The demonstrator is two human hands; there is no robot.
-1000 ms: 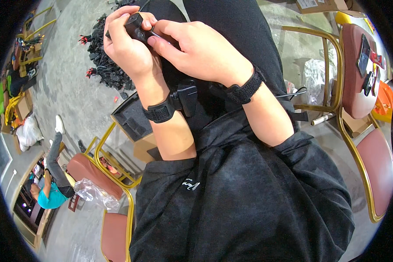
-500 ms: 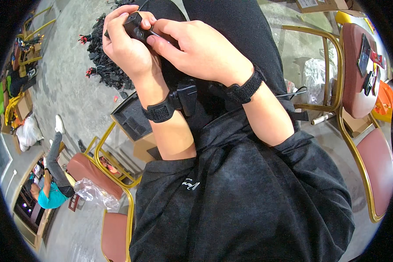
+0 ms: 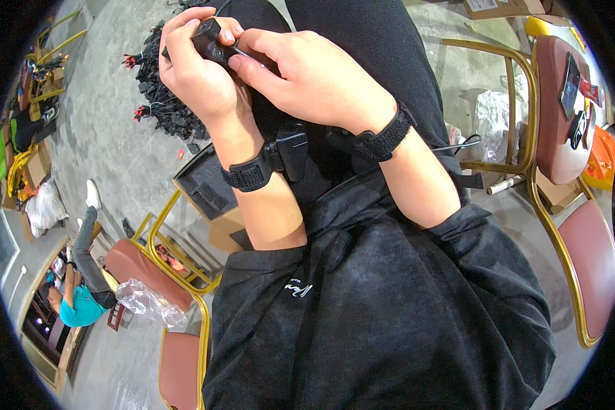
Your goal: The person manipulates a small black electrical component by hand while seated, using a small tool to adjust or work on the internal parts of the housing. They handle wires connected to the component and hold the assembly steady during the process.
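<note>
Above my lap, at the top of the view, my left hand [image 3: 205, 85] is closed round a small black plastic part [image 3: 209, 37] with a blocky end and a round recess on its face. My right hand [image 3: 314, 78] meets it from the right, thumb and index finger pinched on a thin dark rod-like piece [image 3: 263, 61] that touches or enters the part. Its far end is hidden in my palm, so I cannot tell its kind. Black straps circle both wrists, and a black box-shaped unit [image 3: 290, 156] sits on the left one.
Bundled black cables with red ends [image 3: 160, 89] lie on the floor at the left. A brown padded chair [image 3: 553, 116] at the right bears a phone [image 3: 569, 85]. Another chair [image 3: 147, 273] and an open box [image 3: 208, 184] stand left. A person in teal [image 3: 82, 307] is farther off.
My left hand and the black part have shifted very slightly to the left. Both grips look the same.
</note>
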